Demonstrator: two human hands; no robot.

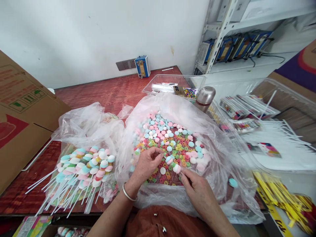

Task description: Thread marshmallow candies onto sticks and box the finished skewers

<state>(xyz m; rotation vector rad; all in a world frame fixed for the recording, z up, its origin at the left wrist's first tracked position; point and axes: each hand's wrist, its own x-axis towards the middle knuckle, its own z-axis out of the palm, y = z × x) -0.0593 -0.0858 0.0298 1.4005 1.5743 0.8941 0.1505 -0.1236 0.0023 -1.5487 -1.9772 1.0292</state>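
My right hand (195, 184) is closed around the lower end of a marshmallow skewer (169, 160), which carries pink, white and blue marshmallows with a green piece between them. My left hand (148, 163), a bangle on its wrist, has thumb and forefinger pinched together beside the skewer's far end; what they hold, if anything, is too small to make out. Beneath both hands, loose marshmallows (160, 126) and colourful gummy rings (182, 146) lie spread in a big clear plastic bag (209, 125). To the left, finished-looking marshmallow skewers (85, 164) are piled on plastic, white sticks pointing toward me.
A cardboard box (27, 108) borders the left side. Behind the bag are a clear tray (158, 79), a steel flask (205, 97) and a blue device (142, 66). On the right, a clear bin (256, 164) holds white sticks and packets, near yellow twist ties (283, 197).
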